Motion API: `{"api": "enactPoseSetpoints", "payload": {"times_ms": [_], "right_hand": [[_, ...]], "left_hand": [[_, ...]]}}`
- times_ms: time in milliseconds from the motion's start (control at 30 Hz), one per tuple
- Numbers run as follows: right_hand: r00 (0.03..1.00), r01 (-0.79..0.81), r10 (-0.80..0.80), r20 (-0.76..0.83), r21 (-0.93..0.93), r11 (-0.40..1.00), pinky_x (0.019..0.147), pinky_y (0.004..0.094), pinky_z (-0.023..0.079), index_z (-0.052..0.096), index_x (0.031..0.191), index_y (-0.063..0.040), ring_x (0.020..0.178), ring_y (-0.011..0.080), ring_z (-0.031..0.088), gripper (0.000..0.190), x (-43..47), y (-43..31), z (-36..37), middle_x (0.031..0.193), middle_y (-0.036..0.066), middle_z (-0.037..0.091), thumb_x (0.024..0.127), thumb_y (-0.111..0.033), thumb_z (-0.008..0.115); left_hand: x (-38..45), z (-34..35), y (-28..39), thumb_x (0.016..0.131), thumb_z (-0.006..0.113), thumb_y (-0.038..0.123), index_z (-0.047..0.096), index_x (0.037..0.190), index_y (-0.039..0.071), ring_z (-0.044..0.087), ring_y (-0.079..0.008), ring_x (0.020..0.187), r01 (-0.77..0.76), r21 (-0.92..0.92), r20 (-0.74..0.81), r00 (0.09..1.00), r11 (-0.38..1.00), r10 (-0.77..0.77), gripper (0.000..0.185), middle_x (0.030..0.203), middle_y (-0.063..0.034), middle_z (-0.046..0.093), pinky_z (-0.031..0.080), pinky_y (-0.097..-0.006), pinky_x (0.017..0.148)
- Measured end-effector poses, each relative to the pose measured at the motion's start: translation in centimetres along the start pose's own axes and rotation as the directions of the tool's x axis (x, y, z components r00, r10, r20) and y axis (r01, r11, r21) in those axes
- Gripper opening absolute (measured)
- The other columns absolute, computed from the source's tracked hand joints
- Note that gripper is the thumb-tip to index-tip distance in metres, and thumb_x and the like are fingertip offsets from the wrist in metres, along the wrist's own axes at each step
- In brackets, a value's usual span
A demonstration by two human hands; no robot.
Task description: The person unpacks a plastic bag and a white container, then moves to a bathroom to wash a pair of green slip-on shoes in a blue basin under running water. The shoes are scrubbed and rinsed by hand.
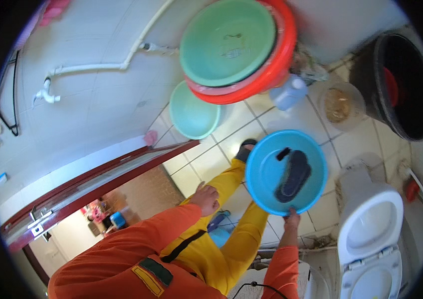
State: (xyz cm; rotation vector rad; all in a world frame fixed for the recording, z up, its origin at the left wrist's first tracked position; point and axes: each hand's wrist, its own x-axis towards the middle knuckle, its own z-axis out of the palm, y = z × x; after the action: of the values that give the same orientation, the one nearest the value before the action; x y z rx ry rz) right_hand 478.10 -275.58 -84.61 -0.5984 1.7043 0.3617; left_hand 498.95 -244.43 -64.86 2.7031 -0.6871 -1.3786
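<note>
My right hand (292,219) grips the near rim of a round blue plastic basin (262,175), held out over the tiled floor. Inside the basin lies a dark slipper (293,177), with a small black brush (283,154) beside its upper end. My left hand (206,200) hovers over my yellow trouser leg (230,179), its fingers loosely curled with one sticking out, and nothing shows in it. One foot in a dark slipper (242,152) stands just left of the basin.
A toilet (370,220) with raised lid stands at right. Beyond are a black bucket (368,82), a clear tub (342,104), a bluish jug (289,92), stacked red and green basins (226,45) and a pale green basin (195,112). A red-framed door (129,179) is at left.
</note>
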Motion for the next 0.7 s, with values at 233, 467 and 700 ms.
{"api": "enactPoseSetpoints", "payload": {"times_ms": [233, 467, 700], "right_hand": [[0.989, 0.038, -0.04, 0.143, 0.014, 0.999, 0.082, 0.0458, 0.054, 0.043, 0.129, -0.001, 0.105, 0.0315, 0.058, 0.046, -15.7, -2.0, -3.9, 0.119, 0.015, 0.055, 0.087, -0.011, 0.058], [0.968, 0.102, -0.142, 0.207, 0.193, 0.976, 0.073, 0.0406, 0.052, 0.047, 0.124, -0.004, 0.092, 0.0257, 0.061, 0.038, -26.2, -0.8, -8.2, 0.112, 0.011, 0.059, 0.09, -0.015, 0.059], [0.957, 0.161, -0.255, 0.137, 0.481, 0.862, 0.085, 0.05, 0.05, 0.035, 0.134, 0.004, 0.108, 0.0366, 0.055, 0.05, -39.9, 2.5, -8.7, 0.127, 0.02, 0.051, 0.091, -0.012, 0.054]], "left_hand": [[-0.5, -1.3, 2.0, 0.081, 0.055, 0.026, 0.06, 0.113, 0.004, 0.041, -0.0259, 0.124, 0.017, 0.115, -0.023, 1.0, 0.993, -0.015, 0.039, 0.12, -0.0117, 0.053, 0.016, -0.0517, 0.113], [-2.5, -7.6, 2.5, 0.081, 0.058, 0.03, 0.06, 0.11, 0.001, 0.041, -0.0313, 0.12, -0.095, 0.101, -0.139, 0.984, 0.99, 0.109, 0.041, 0.117, -0.0152, 0.052, 0.019, -0.0538, 0.11], [-5.8, -15.0, -2.6, 0.078, 0.057, 0.035, 0.059, 0.119, 0.005, 0.034, -0.0299, 0.131, 0.131, 0.241, 0.093, 0.983, 0.962, -0.157, 0.05, 0.131, -0.0153, 0.048, 0.011, -0.051, 0.114]]}}
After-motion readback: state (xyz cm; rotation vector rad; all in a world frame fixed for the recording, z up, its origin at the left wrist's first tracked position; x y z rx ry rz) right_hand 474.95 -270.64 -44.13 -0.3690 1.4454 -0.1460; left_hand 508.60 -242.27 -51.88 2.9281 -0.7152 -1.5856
